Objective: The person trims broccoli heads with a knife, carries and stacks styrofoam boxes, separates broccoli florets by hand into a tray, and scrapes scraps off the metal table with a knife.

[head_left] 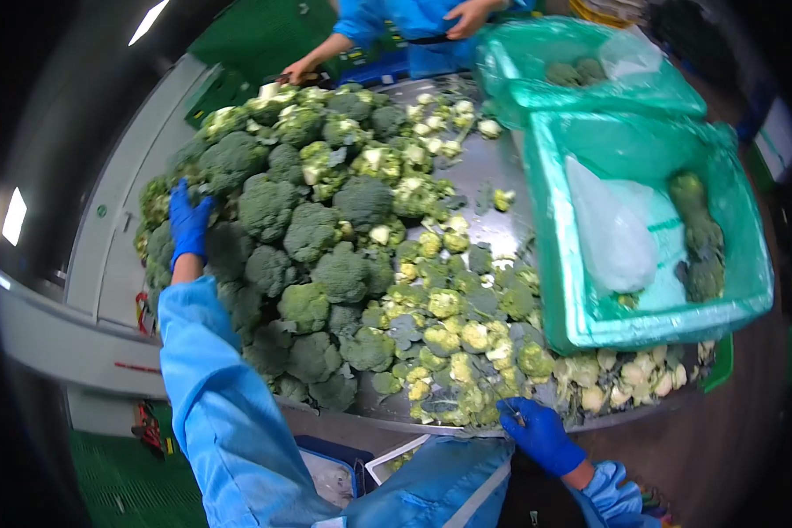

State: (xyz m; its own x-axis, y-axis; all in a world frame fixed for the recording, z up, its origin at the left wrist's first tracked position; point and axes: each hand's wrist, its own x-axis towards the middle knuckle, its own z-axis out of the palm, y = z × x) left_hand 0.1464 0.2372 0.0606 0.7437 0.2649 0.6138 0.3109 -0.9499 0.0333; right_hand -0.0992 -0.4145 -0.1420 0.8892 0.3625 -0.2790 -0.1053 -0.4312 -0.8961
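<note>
My left hand (189, 222), in a blue glove, reaches to the left side of a big heap of broccoli heads (268, 207). Its fingers are stretched out and apart, resting against the broccoli there. At the near edge of the metal table, my right hand (541, 436), also blue-gloved, is closed with its fingers curled. A small dark thing shows at its fingertips, too small to make out. Just beyond it lie cut broccoli florets (475, 337) and pale stem pieces.
On the right stands a crate lined with green plastic (554, 264), holding a clear bag (612, 233) and some broccoli (702, 233). A second lined crate (510, 66) sits behind it. Across the metal table (493, 163), a co-worker in blue (361, 22) has a hand (301, 70) at the heap.
</note>
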